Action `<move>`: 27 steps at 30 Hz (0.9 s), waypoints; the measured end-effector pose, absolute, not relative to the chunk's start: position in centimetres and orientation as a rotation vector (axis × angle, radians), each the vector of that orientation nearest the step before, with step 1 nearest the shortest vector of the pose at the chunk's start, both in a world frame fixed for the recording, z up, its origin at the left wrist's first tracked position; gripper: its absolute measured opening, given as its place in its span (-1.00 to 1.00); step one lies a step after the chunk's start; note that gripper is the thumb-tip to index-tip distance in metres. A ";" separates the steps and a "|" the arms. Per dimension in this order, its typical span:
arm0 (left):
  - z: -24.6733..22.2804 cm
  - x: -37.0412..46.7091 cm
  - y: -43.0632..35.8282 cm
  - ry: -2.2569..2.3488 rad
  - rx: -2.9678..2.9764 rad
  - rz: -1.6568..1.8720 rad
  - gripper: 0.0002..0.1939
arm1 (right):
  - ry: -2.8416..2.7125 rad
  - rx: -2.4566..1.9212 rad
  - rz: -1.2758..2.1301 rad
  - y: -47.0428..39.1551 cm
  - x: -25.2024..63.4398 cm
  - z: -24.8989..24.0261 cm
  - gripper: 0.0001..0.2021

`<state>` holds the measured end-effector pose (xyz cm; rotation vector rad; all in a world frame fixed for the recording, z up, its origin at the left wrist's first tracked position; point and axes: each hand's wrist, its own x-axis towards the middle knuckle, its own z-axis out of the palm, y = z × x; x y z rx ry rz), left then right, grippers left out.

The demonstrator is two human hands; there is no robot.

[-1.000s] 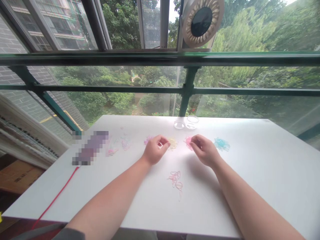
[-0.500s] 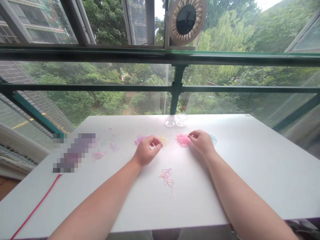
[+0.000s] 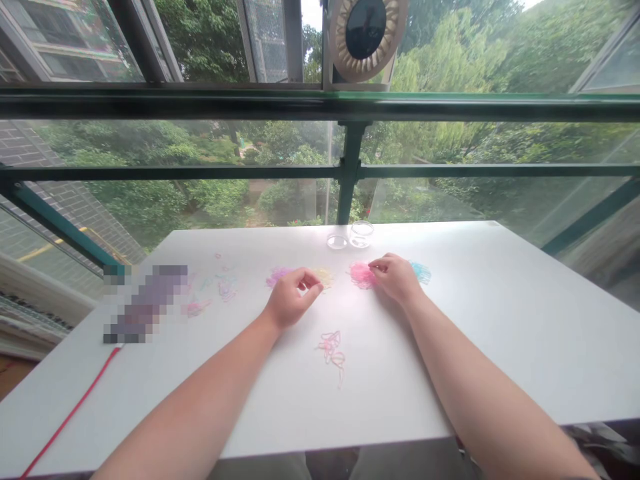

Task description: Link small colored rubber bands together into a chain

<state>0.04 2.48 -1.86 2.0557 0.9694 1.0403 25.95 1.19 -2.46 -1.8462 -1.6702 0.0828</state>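
My left hand [image 3: 295, 298] rests between the purple rubber bands [image 3: 278, 276] and the yellow rubber bands [image 3: 325, 277], thumb and forefinger curled together; whether anything is between the tips is too small to see. At the right edge of the pink rubber bands [image 3: 361, 275], my right hand [image 3: 399, 280] has its fingertips pinched, and what they hold cannot be made out. Just behind that hand lie teal rubber bands [image 3: 421, 272], partly covered by it. Nearer to me, between my forearms, is a loose tangle of mixed pink bands [image 3: 333, 350].
Two clear round dishes [image 3: 361, 235] stand at the white table's [image 3: 500, 320] back edge. More scattered bands [image 3: 227, 288] lie to the left, beside a blurred-out object [image 3: 150, 303] with a red cable [image 3: 75, 410]. A green railing [image 3: 200, 173] and window run behind the table.
My right hand has shifted slightly left onto the pink bands, uncovering more of the teal ones. My left hand stays about where it was. The whole view has moved a little.
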 end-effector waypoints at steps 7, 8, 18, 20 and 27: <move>-1.9 0.1 2.4 0.960 2.076 0.999 -0.86 | -1.691 -1.775 0.074 1.7 25.8 -2.9 -0.74; -1.9 0.1 2.4 0.960 2.075 0.997 -0.86 | -1.700 -1.755 0.078 1.7 25.9 -2.9 -0.73; -1.8 0.0 2.4 0.967 2.072 0.998 -0.84 | -1.519 -1.588 0.269 1.4 26.1 -2.8 -0.62; -1.8 0.0 2.4 0.964 2.078 1.003 -0.84 | -1.449 -1.535 0.324 1.5 26.2 -2.8 -0.65; -1.4 0.0 2.4 0.947 2.134 1.024 -0.85 | -1.279 -1.414 0.305 0.7 25.9 -1.5 -0.80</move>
